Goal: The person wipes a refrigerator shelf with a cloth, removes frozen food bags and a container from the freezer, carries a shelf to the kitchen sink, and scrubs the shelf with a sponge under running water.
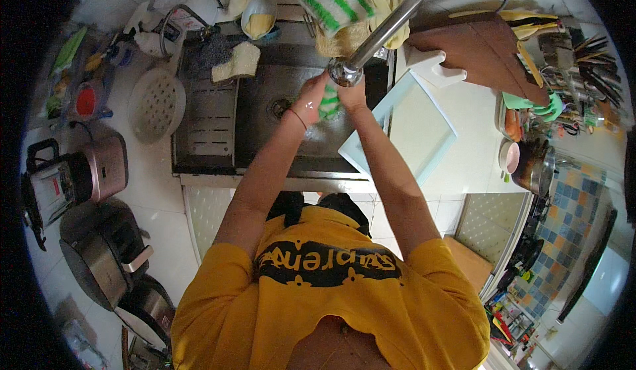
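Note:
Over the dark sink basin (258, 136), my left hand (312, 102) and my right hand (354, 96) both grip a green-and-white striped cloth (329, 104). The cloth is bunched up and hangs between them. Directly above my hands, the round head of a chrome faucet (346, 73) hides part of my fingers. Left of my left hand lies the sink drain (279, 107). A glass panel with a pale frame (428, 136) rests across the sink's right edge and the counter, partly behind my right forearm.
A pale sponge (241, 62) and a grey scouring pad (212, 52) lie at the sink's back left. Another striped cloth (332, 2) sits behind the faucet. A white colander (156, 105) stands left of the sink. At right are a brown board-like piece (477, 54) and a pot (535, 166).

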`<state>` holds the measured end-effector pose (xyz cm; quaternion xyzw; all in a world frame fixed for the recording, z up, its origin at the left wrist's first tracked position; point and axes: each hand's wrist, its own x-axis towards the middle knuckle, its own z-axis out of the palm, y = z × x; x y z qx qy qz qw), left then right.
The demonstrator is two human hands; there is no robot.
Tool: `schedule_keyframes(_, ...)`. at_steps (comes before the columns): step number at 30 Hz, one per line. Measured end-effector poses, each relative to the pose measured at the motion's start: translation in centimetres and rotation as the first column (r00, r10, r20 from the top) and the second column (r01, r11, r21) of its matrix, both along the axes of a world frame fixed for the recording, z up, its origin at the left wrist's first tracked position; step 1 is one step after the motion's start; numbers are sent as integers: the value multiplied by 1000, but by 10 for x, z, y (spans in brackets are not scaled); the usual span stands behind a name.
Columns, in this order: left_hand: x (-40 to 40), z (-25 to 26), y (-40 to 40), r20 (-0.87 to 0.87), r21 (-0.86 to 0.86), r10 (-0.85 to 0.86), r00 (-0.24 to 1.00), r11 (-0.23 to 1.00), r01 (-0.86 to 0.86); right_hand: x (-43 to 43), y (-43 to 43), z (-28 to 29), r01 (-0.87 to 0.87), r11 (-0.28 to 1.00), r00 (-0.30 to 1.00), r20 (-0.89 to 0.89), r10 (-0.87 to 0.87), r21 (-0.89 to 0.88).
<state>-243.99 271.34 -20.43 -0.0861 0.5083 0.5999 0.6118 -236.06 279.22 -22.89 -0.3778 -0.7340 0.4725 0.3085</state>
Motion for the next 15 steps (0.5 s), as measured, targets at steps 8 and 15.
schedule_keyframes(8,-29,-65,-34,-300,-97,105,948,985,-140,9,-9,-14,-270,940,963,81,258,209)
schedule_keyframes(15,-19,-105,-15,725,433,-90,682,831,-350,4,-59,26,-271,915,961,-32,275,-300)
